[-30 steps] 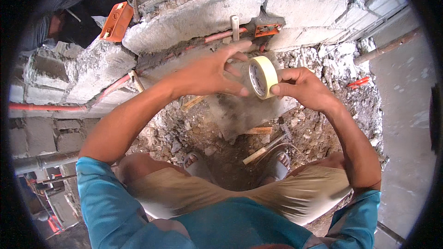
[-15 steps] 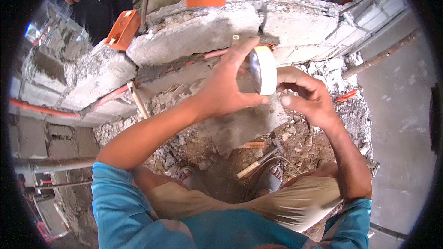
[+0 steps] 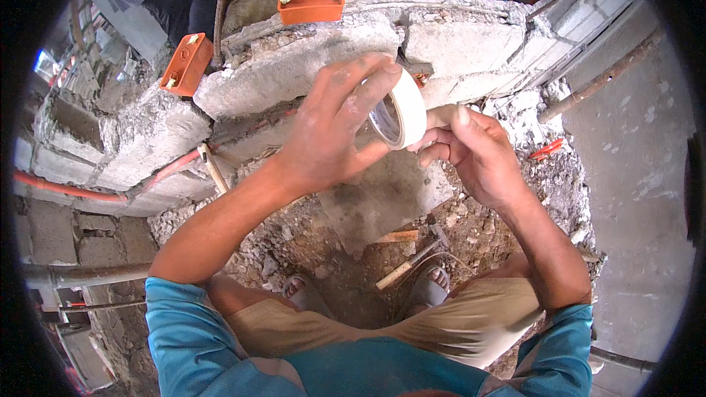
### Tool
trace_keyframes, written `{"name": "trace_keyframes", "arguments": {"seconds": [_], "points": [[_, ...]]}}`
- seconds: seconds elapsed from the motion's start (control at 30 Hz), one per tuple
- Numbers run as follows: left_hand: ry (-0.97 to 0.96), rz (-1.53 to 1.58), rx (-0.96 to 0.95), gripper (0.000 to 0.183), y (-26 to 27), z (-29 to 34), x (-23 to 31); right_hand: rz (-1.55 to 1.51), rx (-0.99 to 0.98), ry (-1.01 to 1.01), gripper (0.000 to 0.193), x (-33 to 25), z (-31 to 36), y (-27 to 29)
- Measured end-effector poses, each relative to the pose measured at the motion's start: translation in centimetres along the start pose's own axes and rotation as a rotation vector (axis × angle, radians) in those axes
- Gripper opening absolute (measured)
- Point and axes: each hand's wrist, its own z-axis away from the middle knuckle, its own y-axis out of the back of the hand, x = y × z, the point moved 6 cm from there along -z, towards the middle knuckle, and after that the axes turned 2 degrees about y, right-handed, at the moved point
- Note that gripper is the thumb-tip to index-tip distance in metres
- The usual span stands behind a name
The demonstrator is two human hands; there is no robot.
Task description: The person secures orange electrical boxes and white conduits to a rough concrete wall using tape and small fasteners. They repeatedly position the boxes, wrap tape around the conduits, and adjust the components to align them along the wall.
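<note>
A roll of cream masking tape [image 3: 409,109] is held up in front of the low block wall, its hollow core turned to the left. My left hand [image 3: 334,121] grips it, fingers over the top rim and thumb beneath. At the roll's right side is my right hand [image 3: 478,148], index finger reaching to the tape's outer face. Its other fingers are curled and the thumb lies close to the index; whether a tape end is between them cannot be made out.
Two orange electrical boxes [image 3: 312,4] [image 3: 187,65] rest on the broken wall [image 3: 309,59]. A hammer [image 3: 407,265] lies on the rubble between my feet. Another wooden handle [image 3: 213,169] leans at left. Red pliers [image 3: 546,149] lie at right. A person in dark clothes [image 3: 184,0] is beyond the wall.
My left hand has shifted left and wrapped further over the tape roll, which has tilted. My right hand has turned, thumb rising beside the index finger, which now reaches the roll's outer face.
</note>
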Motion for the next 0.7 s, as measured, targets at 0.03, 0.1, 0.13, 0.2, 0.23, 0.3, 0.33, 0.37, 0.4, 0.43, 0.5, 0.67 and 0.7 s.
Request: {"name": "trace_keyframes", "arguments": {"seconds": [0.03, 0.1, 0.13, 0.2, 0.23, 0.3, 0.33, 0.37, 0.4, 0.43, 0.5, 0.67, 0.7], "points": [[-0.035, -0.030, -0.002, 0.099, 0.10, 0.10, 0.05, -0.011, 0.031, -0.030, 0.040, 0.12, 0.01, -0.26], [-0.106, -0.088, -0.006, 0.099, 0.21, 0.27, 0.24, -0.034, 0.095, -0.090, 0.039, 0.47, 0.06, -0.46], [-0.108, -0.093, 0.002, 0.098, 0.08, 0.25, 0.34, -0.007, 0.099, -0.094, 0.037, 0.59, 0.12, -0.40], [-0.113, -0.103, 0.017, 0.096, -0.18, 0.26, 0.54, 0.046, 0.107, -0.102, 0.033, 0.83, 0.25, -0.20], [-0.115, -0.113, 0.019, 0.097, -0.15, 0.23, 0.54, 0.058, 0.101, -0.079, 0.031, 0.68, 0.23, -0.22], [-0.117, -0.135, 0.022, 0.099, -0.03, 0.25, 0.51, 0.084, 0.086, -0.035, 0.029, 0.40, 0.26, -0.36], [-0.124, -0.135, 0.021, 0.099, -0.03, 0.21, 0.53, 0.087, 0.086, -0.033, 0.028, 0.36, 0.32, -0.34], [-0.131, -0.135, 0.019, 0.099, 0.01, 0.11, 0.56, 0.090, 0.085, -0.030, 0.028, 0.31, 0.40, -0.28], [-0.138, -0.135, 0.017, 0.099, -0.01, 0.05, 0.56, 0.093, 0.084, -0.028, 0.027, 0.26, 0.46, -0.23], [-0.141, -0.143, 0.024, 0.099, 0.10, 0.06, 0.52, 0.094, 0.081, -0.026, 0.027, 0.32, 0.45, -0.26], [-0.147, -0.159, 0.036, 0.098, 0.28, 0.08, 0.49, 0.095, 0.074, -0.022, 0.027, 0.44, 0.42, -0.30], [-0.123, -0.156, 0.053, 0.091, 0.36, -0.01, 0.46, 0.027, 0.049, -0.021, 0.027, -0.05, 0.39, -0.71], [-0.124, -0.168, 0.061, 0.091, 0.41, 0.04, 0.42, 0.010, 0.057, -0.028, 0.027, -0.13, 0.33, -0.93]]}}
